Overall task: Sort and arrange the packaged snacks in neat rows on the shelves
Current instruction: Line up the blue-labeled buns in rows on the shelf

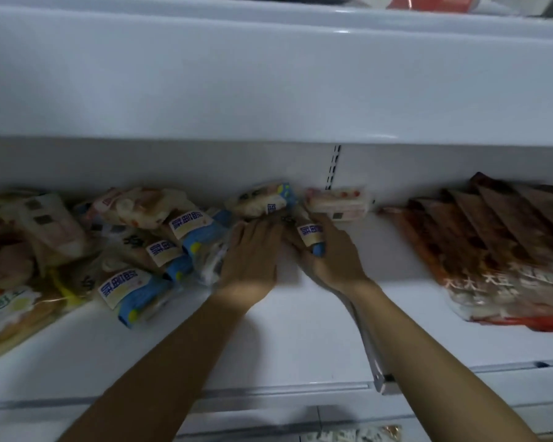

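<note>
Both my arms reach onto a white shelf point(300, 330). My right hand point(334, 256) grips a blue-and-cream snack pack point(310, 237) near the shelf's middle. My left hand point(253, 253) lies just left of it, fingers flat and pressing on clear packaging beside that pack. Another blue-ended pack point(265, 199) sits behind my hands, leaning toward the back wall. Several more of the same blue-and-cream packs point(141, 282) lie in a loose heap to the left. A pink-and-white pack point(337, 202) rests at the back, right of my hands.
A fanned stack of brown-and-orange flat bags point(505, 250) fills the shelf's right part. Yellow-trimmed bags point(10, 307) lie at the far left edge. A metal shelf divider point(372, 352) runs under my right forearm. An upper shelf's front point(268, 84) overhangs everything.
</note>
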Demonstrator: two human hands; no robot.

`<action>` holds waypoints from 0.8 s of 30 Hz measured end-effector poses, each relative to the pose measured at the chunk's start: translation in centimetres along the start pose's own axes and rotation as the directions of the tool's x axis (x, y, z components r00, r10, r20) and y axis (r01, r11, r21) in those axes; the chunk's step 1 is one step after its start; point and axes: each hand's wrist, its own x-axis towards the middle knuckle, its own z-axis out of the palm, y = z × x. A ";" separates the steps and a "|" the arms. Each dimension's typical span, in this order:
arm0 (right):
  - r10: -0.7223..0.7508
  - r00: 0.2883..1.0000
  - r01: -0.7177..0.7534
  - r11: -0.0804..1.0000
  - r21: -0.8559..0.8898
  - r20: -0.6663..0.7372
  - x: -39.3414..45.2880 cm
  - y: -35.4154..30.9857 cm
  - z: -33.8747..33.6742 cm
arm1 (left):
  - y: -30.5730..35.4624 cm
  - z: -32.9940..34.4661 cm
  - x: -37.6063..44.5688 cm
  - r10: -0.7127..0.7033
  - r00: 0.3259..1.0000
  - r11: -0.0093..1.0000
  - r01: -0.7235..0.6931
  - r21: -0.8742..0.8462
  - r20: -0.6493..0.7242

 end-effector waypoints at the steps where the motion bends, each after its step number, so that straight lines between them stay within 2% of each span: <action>1: -0.002 1.000 0.002 1.000 0.031 -0.017 -0.1 0.4 0.0 | -0.8 0.0 -0.1 0.016 1.000 1.000 -0.016 0.022 -0.019; 3: 0.037 0.998 -0.033 0.996 0.088 -0.053 -0.3 1.2 0.1 | -2.2 -0.2 -0.3 0.046 0.999 0.999 -0.046 -0.002 -0.011; 7: 0.008 0.992 0.005 0.995 0.102 -0.126 -0.7 1.0 -0.1 | -4.7 -0.4 -0.2 0.068 0.995 0.974 -0.081 -0.211 -0.072; 10: -0.060 0.988 0.078 0.989 0.123 -0.141 -1.0 0.5 -0.4 | -6.6 -0.6 -0.1 0.002 0.983 0.957 -0.055 -0.286 -0.183; 13: -0.056 0.986 0.086 0.976 0.198 -0.155 -1.5 -0.4 -0.9 | -6.8 -0.5 0.4 -0.023 0.963 0.953 -0.061 -0.298 -0.268; 15: -0.056 0.991 0.089 0.957 0.276 -0.123 -2.0 -1.1 -1.7 | -5.6 -0.9 0.2 -0.130 0.941 0.901 -0.020 -0.434 -0.312; 16: -0.072 0.993 0.098 0.950 0.298 -0.099 -2.3 -1.3 -2.1 | -4.6 -1.4 0.0 -0.236 0.922 0.828 0.027 -0.561 -0.305; 17: -0.090 0.994 0.108 0.941 0.321 -0.070 -2.6 -1.4 -2.4 | -3.5 -1.7 -0.2 -0.360 0.901 0.693 0.086 -0.716 -0.240; 18: -0.121 0.992 0.128 0.935 0.332 -0.042 -2.8 -1.7 -2.7 | -2.2 -2.3 -0.4 -0.457 0.882 0.512 0.153 -0.845 -0.117; 19: -0.150 0.989 0.146 0.930 0.338 -0.012 -2.9 -1.9 -3.1 | -1.0 -3.0 -0.5 -0.497 0.866 0.306 0.223 -0.926 0.045; 21: -0.189 0.980 0.163 0.938 0.306 0.058 -2.6 -2.3 -4.2 | 1.1 -3.6 -0.5 -0.463 0.811 -0.053 0.378 -0.924 0.358; 22: -0.200 0.974 0.166 0.949 0.267 0.108 -2.1 -2.5 -4.8 | 1.6 -3.5 -0.5 -0.435 0.787 -0.163 0.410 -0.898 0.438; 23: -0.207 0.964 0.165 0.959 0.232 0.169 -1.4 -2.7 -5.5 | 2.0 -3.4 -0.7 -0.424 0.775 -0.230 0.409 -0.883 0.469; 24: -0.208 0.959 0.170 0.965 0.199 0.192 -0.6 -2.8 -6.1 | 2.3 -3.3 -0.9 -0.425 0.776 -0.251 0.394 -0.884 0.466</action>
